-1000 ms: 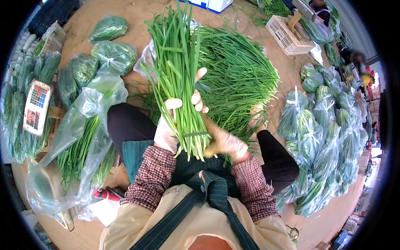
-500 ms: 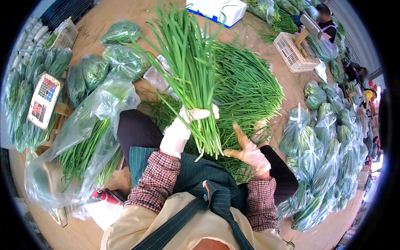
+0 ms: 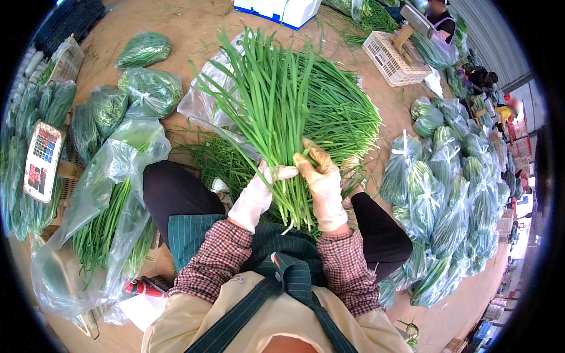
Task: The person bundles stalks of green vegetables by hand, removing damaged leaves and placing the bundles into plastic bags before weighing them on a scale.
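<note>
Both hands wear pale, thin gloves. My left hand [image 3: 257, 193] is wrapped round the lower stems of a bunch of garlic chives [image 3: 268, 103], which stands upright with its leaves fanning away from me. My right hand [image 3: 322, 187], its glove yellowed at the fingertips, grips the same bunch from the right at stem height. Pale stem ends hang below the hands over my lap. Behind the bunch lies a large heap of loose garlic chives [image 3: 347, 115], partly hidden by it. A clear plastic bag [image 3: 197, 103] lies to the left of the leaves.
At left, an open plastic bag of chives [image 3: 106, 217] stands beside a scale with a keypad [image 3: 44, 162]. Tied bags of greens [image 3: 447, 200] crowd the right side. A white crate [image 3: 391, 62], a white box [image 3: 279, 10] and another person [image 3: 440, 23] are farther off.
My right hand, spread apart from the bunch before, has come in and closed on its stems. The bunch has dropped slightly towards me. The whole view has shifted a little.
</note>
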The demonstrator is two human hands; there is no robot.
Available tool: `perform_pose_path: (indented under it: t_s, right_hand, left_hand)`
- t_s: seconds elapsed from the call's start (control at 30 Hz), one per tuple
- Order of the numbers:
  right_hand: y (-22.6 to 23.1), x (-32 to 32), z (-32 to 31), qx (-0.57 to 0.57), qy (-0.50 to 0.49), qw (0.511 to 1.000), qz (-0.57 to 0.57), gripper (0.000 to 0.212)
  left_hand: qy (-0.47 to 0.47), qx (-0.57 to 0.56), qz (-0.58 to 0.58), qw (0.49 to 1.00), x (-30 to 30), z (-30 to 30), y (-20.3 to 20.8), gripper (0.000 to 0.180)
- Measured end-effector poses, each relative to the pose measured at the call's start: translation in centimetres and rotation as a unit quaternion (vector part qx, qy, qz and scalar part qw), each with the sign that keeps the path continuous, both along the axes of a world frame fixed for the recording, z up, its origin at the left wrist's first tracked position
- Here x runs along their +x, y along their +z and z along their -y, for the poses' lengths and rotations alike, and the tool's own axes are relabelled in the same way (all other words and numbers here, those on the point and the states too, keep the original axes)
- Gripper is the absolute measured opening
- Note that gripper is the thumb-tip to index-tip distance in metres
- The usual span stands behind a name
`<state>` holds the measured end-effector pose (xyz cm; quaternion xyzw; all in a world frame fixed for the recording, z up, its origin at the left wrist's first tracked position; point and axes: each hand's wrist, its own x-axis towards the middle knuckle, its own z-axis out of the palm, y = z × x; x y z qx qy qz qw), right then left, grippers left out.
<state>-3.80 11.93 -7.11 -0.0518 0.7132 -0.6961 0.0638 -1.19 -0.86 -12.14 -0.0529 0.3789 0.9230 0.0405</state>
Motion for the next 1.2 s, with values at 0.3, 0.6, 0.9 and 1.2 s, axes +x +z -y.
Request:
perform_pose_path:
  t_s: [0.3,0.6,0.9,1.2]
  right_hand:
    - [0.8,3.1,-9.8,-0.551,-0.051,0.826,0.107,0.024]
    - [7.2,2.6,-4.0,0.336,0.132,0.903,-0.234,0.104]
    - [3.4,-2.0,2.1,0.283,0.011,0.877,-0.389,0.022]
    - [6.1,-1.8,-3.9,-0.381,-0.021,0.924,-0.025,0.007]
  left_hand:
    - [0.096,0.036,0.046,0.994,0.3,2.1,3.1,0.038]
    - [0.055,-0.089,-0.026,0.994,-0.5,-0.4,0.4,0.044]
    - [0.048,0.062,-0.017,0.997,-0.3,-1.5,1.3,0.072]
    - [0.0,0.071,0.036,0.997,0.7,0.9,1.5,0.043]
